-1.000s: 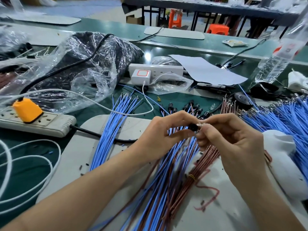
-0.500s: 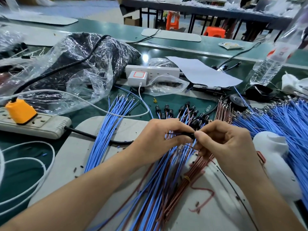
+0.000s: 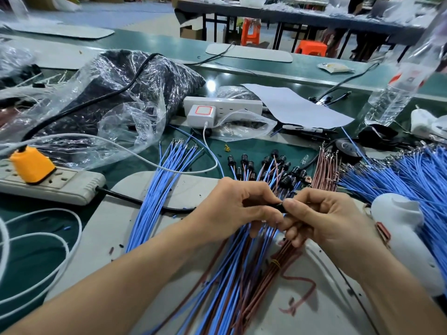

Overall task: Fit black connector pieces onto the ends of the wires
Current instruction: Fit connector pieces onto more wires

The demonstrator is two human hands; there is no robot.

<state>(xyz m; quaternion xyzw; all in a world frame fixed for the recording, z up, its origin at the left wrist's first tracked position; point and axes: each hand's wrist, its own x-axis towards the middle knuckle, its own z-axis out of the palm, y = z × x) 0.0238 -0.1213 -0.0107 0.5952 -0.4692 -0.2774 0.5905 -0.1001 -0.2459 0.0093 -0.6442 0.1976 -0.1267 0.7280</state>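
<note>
Pinching black connector piece (image 3: 276, 206), both hands curled: left hand (image 3: 233, 210) grips body, right hand (image 3: 325, 220) grips end, above wires (image 3: 238, 276).

Pinching black connector piece (image 3: 275, 206) between left hand (image 3: 232, 209) and right hand (image 3: 326, 221), above blue and brown wires (image 3: 237, 274). Fitted connectors (image 3: 266, 161) just beyond, on green table (image 3: 254, 146).
</note>
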